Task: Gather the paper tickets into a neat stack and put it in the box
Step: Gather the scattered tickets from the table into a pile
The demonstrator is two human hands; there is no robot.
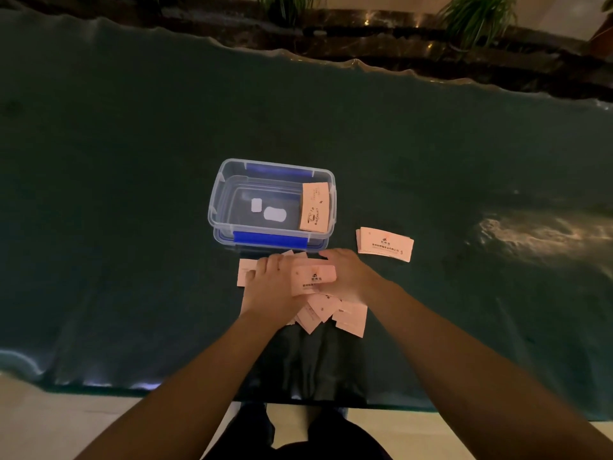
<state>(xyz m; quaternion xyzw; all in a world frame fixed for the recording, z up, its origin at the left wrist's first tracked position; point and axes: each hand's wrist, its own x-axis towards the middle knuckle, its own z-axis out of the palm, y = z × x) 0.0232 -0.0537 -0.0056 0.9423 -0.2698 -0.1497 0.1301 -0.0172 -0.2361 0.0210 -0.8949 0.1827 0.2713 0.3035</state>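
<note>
A clear plastic box [219, 194] with blue clips stands open on the dark table, one pink ticket [314, 207] leaning inside its right wall. Just in front of it my left hand [268, 283] and my right hand [348, 277] together grip a small bundle of pink tickets [313, 279]. Loose pink tickets [348, 315] lie scattered beneath and behind my hands, and one ticket [246, 272] sticks out to the left. A neat stack of tickets [384, 244] rests on the table to the right of the box.
The dark table [132, 227] has a wavy far edge and a near edge close to my legs. Potted plants [477, 18] and a stone ledge stand beyond the table. A bright reflection [537, 230] glares at the right.
</note>
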